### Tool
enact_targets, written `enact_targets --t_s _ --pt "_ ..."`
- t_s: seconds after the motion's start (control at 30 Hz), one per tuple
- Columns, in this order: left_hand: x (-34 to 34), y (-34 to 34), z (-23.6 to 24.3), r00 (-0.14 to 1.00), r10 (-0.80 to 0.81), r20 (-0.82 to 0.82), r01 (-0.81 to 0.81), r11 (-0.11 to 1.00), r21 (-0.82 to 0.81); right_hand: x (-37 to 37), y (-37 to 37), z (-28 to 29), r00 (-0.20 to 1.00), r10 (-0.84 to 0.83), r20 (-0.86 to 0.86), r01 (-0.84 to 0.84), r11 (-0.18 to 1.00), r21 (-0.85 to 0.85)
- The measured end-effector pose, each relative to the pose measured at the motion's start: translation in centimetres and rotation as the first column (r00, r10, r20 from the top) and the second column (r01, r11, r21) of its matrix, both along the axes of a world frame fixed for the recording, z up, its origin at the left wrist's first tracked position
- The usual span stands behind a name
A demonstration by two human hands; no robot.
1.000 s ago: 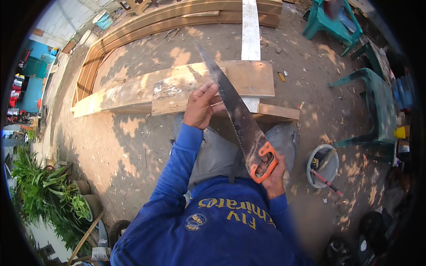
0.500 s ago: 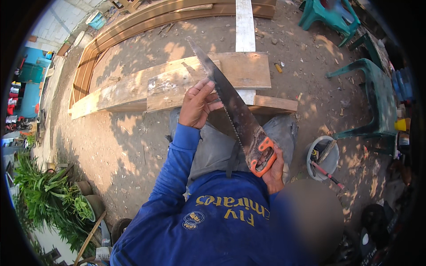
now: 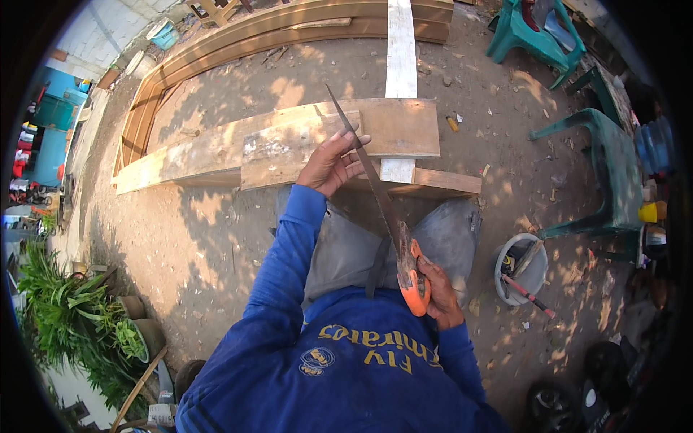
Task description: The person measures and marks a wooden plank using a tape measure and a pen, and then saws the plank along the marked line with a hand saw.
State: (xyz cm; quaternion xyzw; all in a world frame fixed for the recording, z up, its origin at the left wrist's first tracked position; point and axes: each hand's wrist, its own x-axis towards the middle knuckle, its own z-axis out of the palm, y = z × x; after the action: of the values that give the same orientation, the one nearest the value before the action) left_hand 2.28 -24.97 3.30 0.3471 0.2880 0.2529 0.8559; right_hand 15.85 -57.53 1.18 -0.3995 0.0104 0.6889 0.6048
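Observation:
A handsaw (image 3: 382, 198) with a dark, worn blade and an orange handle (image 3: 411, 292) slants across my lap, its narrow tip pointing away from me. My right hand (image 3: 442, 294) is closed round the handle. The fingers of my left hand (image 3: 328, 166) are closed on the blade partway toward the tip, with fingertips showing past it. The blade is turned nearly edge-on. Beyond my knees lie wooden planks, with a short stained board (image 3: 281, 150) on top of a long pale plank (image 3: 184, 150) and a plywood piece (image 3: 404, 126) at the right end.
A white-painted board (image 3: 401, 61) runs away under the planks toward stacked brown timbers (image 3: 267, 36). At right stand a grey bucket (image 3: 530, 281) holding tools, a green plastic chair (image 3: 613, 166) and another green chair (image 3: 534, 40). Potted plants (image 3: 68, 317) are at left.
The saw has turned so its blade shows nearly edge-on instead of its broad face. Its handle has come closer to my body, and my left hand has shifted slightly right and nearer.

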Motion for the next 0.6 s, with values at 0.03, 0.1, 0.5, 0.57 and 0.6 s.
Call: enact_targets --t_s 0.03,0.1,0.5,0.57,0.6 --pt "0.2 0.1 -0.4 0.999 0.024 -0.03 -0.024 1.0 -0.02 -0.1 0.3 0.8 1.0 -0.003 -0.012 0.002 0.998 -0.059" --pt "0.5 0.0 -1.2 0.998 0.065 -0.01 -0.066 0.994 -0.085 0.2 0.2 1.2 0.983 0.088 -0.16 -0.069 0.99 0.12" --pt "0.2 -0.6 -4.7 0.971 0.231 0.064 -0.206 0.939 -0.274 -0.7 1.6 5.5 0.901 0.353 -0.254 -0.304 0.929 0.214" --pt "0.1 -0.7 -4.3 0.971 0.226 0.079 -0.196 0.939 -0.282 -0.8 1.7 5.7 0.903 0.355 -0.243 -0.31 0.928 0.206" --pt "0.2 -0.9 -4.2 0.969 0.228 0.097 -0.194 0.941 -0.276 -0.8 1.7 5.9 0.901 0.362 -0.24 -0.317 0.926 0.205"
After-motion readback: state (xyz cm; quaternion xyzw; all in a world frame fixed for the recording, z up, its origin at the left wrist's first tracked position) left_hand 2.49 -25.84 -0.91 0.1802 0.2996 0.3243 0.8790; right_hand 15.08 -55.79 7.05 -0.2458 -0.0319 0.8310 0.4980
